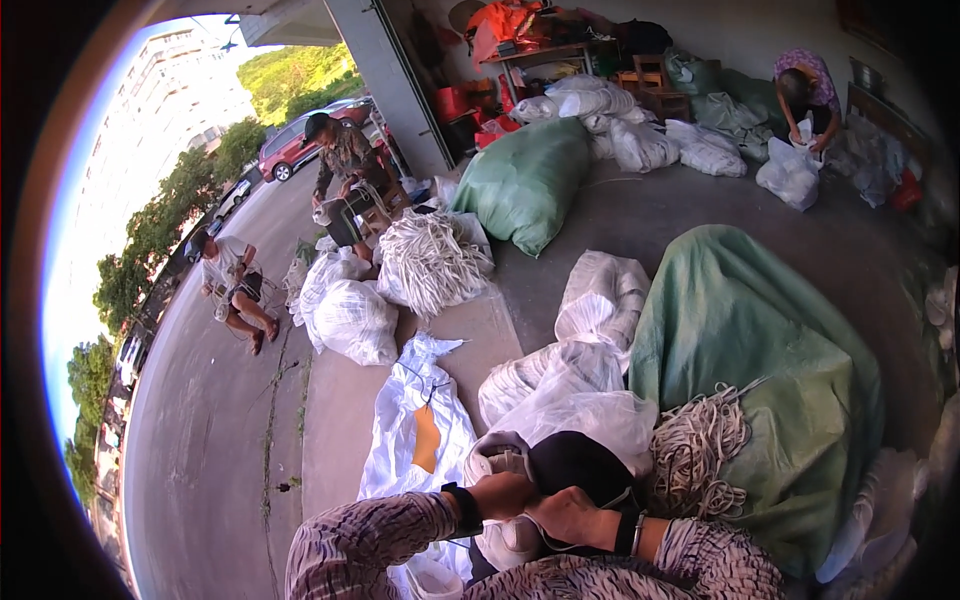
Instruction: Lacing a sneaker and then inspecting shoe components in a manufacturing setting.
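Close in front of me, both hands meet over a pale beige shoe (510, 541). My left hand (503, 495) is closed with its fingers against the shoe; what they pinch is hidden. Beside it, my right hand (572, 516) is curled shut, and a thin pale shoelace shows next to it. A second pale shoe (494, 458) sits just beyond my left hand. Behind the hands is a rounded black thing (580, 466) whose kind I cannot tell. A heap of pale laces (702, 452) lies to the right, on a green sack.
The big green sack (740, 300) stands at right, next to white bags (600, 290). A white plastic sheet (395, 420) with an orange piece (427, 440) lies at left. Two people (345, 180) sit farther left; another person (805, 95) bends over a bag at back right.
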A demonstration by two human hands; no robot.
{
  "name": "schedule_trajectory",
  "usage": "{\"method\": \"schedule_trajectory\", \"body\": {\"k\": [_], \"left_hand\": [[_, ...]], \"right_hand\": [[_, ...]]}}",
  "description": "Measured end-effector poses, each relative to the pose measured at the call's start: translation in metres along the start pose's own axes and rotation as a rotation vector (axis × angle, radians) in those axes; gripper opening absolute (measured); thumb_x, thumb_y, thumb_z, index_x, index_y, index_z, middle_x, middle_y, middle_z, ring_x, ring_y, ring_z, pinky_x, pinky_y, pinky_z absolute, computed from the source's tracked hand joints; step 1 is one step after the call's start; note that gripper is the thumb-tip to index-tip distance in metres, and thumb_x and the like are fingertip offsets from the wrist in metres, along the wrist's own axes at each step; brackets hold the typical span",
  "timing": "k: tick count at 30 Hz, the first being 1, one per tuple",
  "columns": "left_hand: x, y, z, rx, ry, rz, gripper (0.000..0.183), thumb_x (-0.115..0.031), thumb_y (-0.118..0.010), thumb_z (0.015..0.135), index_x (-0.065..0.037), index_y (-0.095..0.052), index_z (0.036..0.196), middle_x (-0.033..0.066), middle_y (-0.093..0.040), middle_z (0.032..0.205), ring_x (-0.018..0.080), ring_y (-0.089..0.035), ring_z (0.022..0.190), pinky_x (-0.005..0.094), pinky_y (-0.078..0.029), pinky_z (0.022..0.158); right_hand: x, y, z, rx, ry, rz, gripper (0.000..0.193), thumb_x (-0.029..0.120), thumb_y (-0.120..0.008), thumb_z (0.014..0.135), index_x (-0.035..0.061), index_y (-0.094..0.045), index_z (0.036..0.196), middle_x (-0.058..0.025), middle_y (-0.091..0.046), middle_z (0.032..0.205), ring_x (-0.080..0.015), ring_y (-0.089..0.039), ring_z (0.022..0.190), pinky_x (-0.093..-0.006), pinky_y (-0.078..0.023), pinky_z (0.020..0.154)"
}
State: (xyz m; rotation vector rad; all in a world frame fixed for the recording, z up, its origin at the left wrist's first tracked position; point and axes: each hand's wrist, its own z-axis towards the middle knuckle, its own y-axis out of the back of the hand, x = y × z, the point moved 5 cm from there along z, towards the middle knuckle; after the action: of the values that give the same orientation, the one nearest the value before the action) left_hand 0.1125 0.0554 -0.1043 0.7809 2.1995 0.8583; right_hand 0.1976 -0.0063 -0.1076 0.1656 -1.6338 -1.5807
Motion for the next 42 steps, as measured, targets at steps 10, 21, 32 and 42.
{"method": "schedule_trajectory", "body": {"k": [10, 21, 32, 42], "left_hand": [[-0.001, 0.006, 0.006, 0.156, 0.134, -0.078, 0.014, -0.013, -0.057, 0.075, -0.004, -0.067, 0.079, 0.0092, -0.065, 0.066, 0.0253, -0.067, 0.070, 0.0365, -0.050, 0.059], [-0.022, 0.002, 0.008, 0.100, -0.208, 0.537, 0.013, -0.012, -0.064, 0.071, -0.009, -0.071, 0.082, 0.0101, -0.068, 0.084, 0.0257, -0.066, 0.082, 0.0369, -0.054, 0.066], [0.023, -0.062, 0.061, 0.431, -0.476, 0.229, 0.018, -0.015, -0.059, 0.076, -0.001, -0.068, 0.083, 0.0171, -0.066, 0.086, 0.0306, -0.063, 0.086, 0.0350, -0.048, 0.079], [-0.008, 0.017, -0.015, -0.090, 0.222, -0.012, 0.019, -0.019, -0.055, 0.077, -0.008, -0.068, 0.087, 0.0155, -0.066, 0.083, 0.0351, -0.064, 0.084, 0.0455, -0.049, 0.067]], "right_hand": [[-0.006, -0.002, -0.001, -0.002, 0.034, -0.012, 0.014, 0.011, -0.053, 0.078, 0.0100, -0.061, 0.089, -0.0141, -0.063, 0.064, -0.0281, -0.066, 0.060, -0.0364, -0.053, 0.050], [0.009, 0.000, -0.002, -0.151, -0.010, -0.105, 0.004, 0.018, -0.058, 0.078, 0.0169, -0.062, 0.076, -0.0068, -0.058, 0.054, -0.0245, -0.061, 0.048, -0.0353, -0.047, 0.042], [-0.004, -0.009, -0.004, -0.198, -0.161, 0.062, 0.007, 0.020, -0.064, 0.075, 0.0139, -0.063, 0.078, -0.0104, -0.062, 0.065, -0.0307, -0.062, 0.057, -0.0407, -0.048, 0.050], [-0.003, -0.006, -0.001, -0.239, -0.180, 0.008, 0.009, 0.019, -0.063, 0.076, 0.0109, -0.059, 0.074, -0.0107, -0.061, 0.063, -0.0278, -0.062, 0.057, -0.0390, -0.048, 0.049]]}}
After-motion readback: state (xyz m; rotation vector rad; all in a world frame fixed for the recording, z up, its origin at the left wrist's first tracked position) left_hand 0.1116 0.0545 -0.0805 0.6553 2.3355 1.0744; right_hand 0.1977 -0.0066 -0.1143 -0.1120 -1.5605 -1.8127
